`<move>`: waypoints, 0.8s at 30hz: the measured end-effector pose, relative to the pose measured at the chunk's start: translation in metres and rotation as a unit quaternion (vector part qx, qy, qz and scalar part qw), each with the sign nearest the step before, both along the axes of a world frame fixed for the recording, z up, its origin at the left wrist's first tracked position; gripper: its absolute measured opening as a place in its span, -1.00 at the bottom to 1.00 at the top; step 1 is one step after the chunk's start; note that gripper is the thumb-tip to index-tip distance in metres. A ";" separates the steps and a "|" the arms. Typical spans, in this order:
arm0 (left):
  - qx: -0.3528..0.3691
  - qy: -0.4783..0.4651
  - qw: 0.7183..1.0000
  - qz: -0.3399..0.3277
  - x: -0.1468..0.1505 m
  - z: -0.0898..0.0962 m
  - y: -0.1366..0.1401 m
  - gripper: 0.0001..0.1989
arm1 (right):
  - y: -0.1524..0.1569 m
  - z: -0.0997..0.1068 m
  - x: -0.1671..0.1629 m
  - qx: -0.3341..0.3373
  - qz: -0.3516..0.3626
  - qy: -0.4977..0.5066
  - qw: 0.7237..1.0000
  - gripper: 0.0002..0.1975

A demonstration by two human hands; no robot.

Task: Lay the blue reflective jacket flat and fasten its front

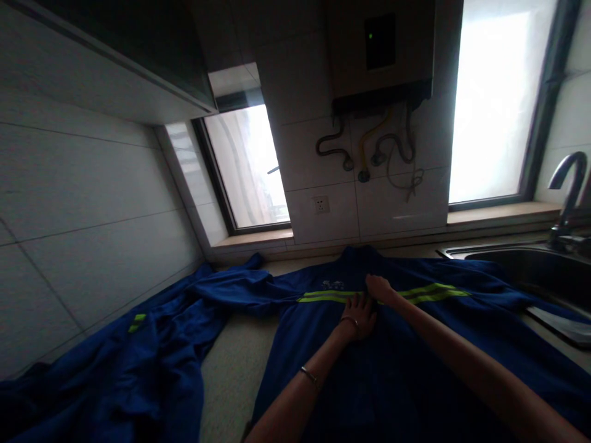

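Observation:
A blue work jacket [323, 344] with yellow-green stripes across the chest lies spread on the counter, its collar toward the wall. My left hand [358, 316] rests flat on the jacket front at the stripe, fingers spread. Just right of it, my right hand [378, 288] is closed at the jacket's middle line, above the stripe. Whatever its fingers pinch there is too small and dark to make out. A small pale emblem shows on the chest, left of my hands.
More blue clothing [157, 357] lies heaped on the left of the counter [240, 357]. At the right is a metal sink [466, 252] with a curved faucet [572, 178], the jacket's sleeve reaching its edge. A water heater [346, 55] with pipes hangs on the wall.

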State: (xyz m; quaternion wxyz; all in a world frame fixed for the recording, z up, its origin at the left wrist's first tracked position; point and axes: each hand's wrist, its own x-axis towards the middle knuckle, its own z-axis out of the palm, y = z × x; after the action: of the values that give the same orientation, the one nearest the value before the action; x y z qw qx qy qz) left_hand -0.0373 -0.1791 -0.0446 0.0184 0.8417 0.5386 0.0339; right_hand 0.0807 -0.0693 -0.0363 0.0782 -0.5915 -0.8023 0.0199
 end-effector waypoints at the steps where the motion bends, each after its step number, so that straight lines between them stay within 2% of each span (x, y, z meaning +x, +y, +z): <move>1: 0.001 0.008 1.000 -0.001 0.000 0.000 0.000 -0.41 | 0.000 0.001 0.001 0.002 0.005 0.004 1.000 -0.62; 5: 0.005 0.008 1.000 -0.004 0.000 -0.005 0.003 -0.40 | 0.007 0.011 0.010 0.011 0.018 0.040 0.999 -0.51; 10: 0.001 -0.005 1.000 -0.004 0.000 -0.011 0.014 -0.38 | 0.028 0.028 0.010 0.040 -0.001 0.091 0.995 -0.50; 12: -0.005 -0.002 1.000 -0.005 0.001 -0.010 0.016 -0.38 | 0.032 0.023 0.004 0.036 -0.004 0.098 0.995 -0.51; 15: -0.006 -0.006 1.000 -0.007 0.003 -0.003 0.014 -0.39 | 0.034 0.001 -0.004 0.023 -0.011 0.104 0.994 -0.57; 19: 0.040 -0.038 0.998 -0.022 0.008 0.009 -0.001 -0.50 | 0.040 -0.023 0.000 0.037 -0.020 0.138 0.990 -0.63; 22: 0.068 -0.119 0.990 -0.027 0.020 0.014 -0.018 -0.64 | 0.050 -0.029 0.011 0.051 -0.008 0.182 0.982 -0.64; 24: 0.038 -0.222 0.974 -0.013 0.034 0.013 -0.030 -0.61 | 0.056 -0.030 0.016 0.059 0.004 0.209 0.976 -0.64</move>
State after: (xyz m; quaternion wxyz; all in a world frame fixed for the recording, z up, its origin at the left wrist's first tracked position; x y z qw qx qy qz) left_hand -0.0033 -0.2086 -0.0320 0.1061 0.8202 0.5084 0.2398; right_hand 0.0970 -0.0137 -0.0663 0.2786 -0.5653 -0.7704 0.0964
